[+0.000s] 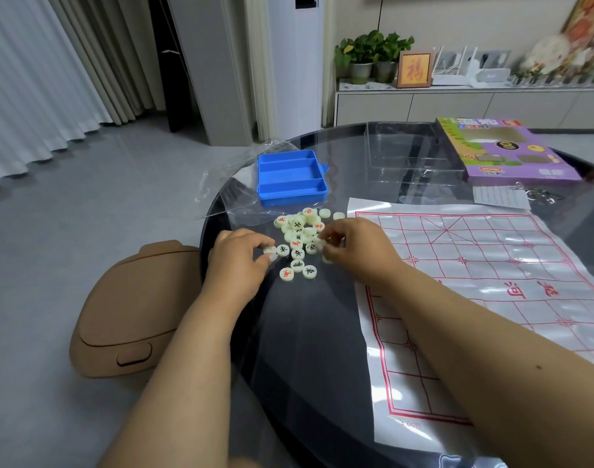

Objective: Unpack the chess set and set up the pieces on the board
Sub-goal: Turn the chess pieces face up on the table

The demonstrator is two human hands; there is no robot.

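Head view, from the left: a tan bin (127,309) stands on the floor beside the round dark glass worktop (309,332). At the worktop's far left edge lies a crumpled clear plastic bag (228,184), and touching it an open blue case (291,177) with three bare compartments. Just in front of the case sits a loose heap of pale round chess pieces (300,236), marked in red or black, some face down. The left hand (236,256) is at the heap's left side, thumb and fingers pinching one piece (269,249) on its edge. The right hand (353,246) is at the heap's right side, fingers curled and pinching another piece (320,243). Right of the heap lies the plastic board sheet (484,282) with its red grid, flat on the worktop, no pieces on it. Beyond it stand a clear plastic tray (407,153) and, farthest right, the purple game box (505,150), with a small paper (500,197) and metal rings (540,195) near its front.
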